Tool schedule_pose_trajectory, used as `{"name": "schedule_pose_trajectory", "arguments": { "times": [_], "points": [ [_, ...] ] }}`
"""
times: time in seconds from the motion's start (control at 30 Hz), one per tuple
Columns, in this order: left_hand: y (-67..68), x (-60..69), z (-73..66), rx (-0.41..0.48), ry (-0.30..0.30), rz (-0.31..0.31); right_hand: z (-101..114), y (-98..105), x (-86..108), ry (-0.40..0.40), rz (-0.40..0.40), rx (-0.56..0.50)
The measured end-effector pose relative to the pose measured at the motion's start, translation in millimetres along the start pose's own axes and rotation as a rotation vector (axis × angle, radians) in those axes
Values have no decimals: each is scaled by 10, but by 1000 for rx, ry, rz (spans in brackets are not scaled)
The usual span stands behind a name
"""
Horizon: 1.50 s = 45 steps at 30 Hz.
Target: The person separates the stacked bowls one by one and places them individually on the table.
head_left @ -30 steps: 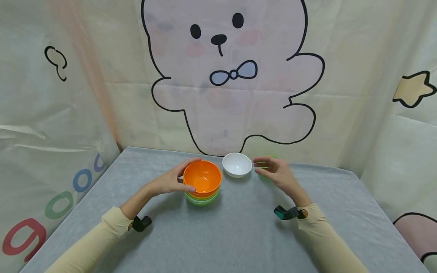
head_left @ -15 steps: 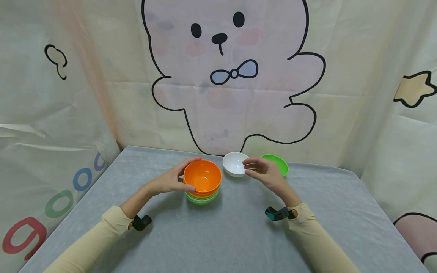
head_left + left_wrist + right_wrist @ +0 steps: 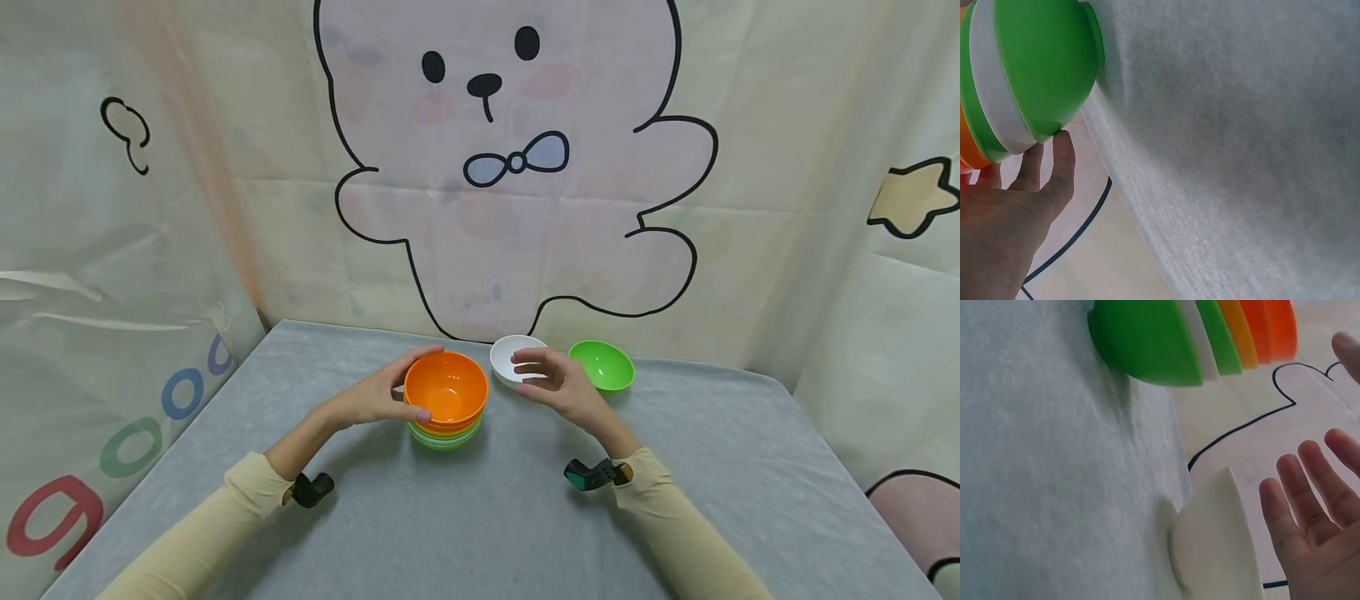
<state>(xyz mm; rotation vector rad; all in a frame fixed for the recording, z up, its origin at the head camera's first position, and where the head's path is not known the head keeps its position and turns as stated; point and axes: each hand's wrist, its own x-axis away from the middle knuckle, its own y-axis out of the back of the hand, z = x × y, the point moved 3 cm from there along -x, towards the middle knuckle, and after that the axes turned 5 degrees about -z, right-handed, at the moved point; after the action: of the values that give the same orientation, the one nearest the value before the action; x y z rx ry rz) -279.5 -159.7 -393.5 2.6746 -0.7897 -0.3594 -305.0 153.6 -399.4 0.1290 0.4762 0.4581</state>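
A stack of nested bowls stands on the table, its top an orange bowl (image 3: 450, 385). My left hand (image 3: 373, 398) grips the stack from its left side, thumb on the near side and fingers at the far side. The left wrist view shows a green bowl (image 3: 1047, 69) at the bottom, with white, green and orange ones above it. My right hand (image 3: 564, 388) hovers in front of a white bowl (image 3: 504, 357), hiding part of it. In the right wrist view that hand's fingers (image 3: 1288, 515) are spread and hold nothing, apart from the white bowl.
A single green bowl (image 3: 603, 367) sits to the right of the white one, near the table's back edge. Grey cloth covers the table (image 3: 480, 533). A curtain (image 3: 757, 208) with a printed bear rises directly behind it.
My right hand has moved left, away from the single green bowl and across to the white bowl, uncovering the green one. The left hand has stayed on the stack.
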Motion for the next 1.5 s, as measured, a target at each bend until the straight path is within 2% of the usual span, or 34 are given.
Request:
{"name": "schedule_pose_trajectory", "arguments": {
  "times": [0.33,0.67,1.07,1.5],
  "points": [
    [-6,-2,-10,-14,6,-5,-10,-220,-52,11,106,0],
    [-7,3,3,-5,-9,-1,-17,-436,-119,-24,177,5],
    [-4,8,48,28,-8,-5,-14,-597,-178,-1,183,-25],
    [-11,26,17,-11,-40,-6,22,-737,-270,-8,213,43]
  ]
}}
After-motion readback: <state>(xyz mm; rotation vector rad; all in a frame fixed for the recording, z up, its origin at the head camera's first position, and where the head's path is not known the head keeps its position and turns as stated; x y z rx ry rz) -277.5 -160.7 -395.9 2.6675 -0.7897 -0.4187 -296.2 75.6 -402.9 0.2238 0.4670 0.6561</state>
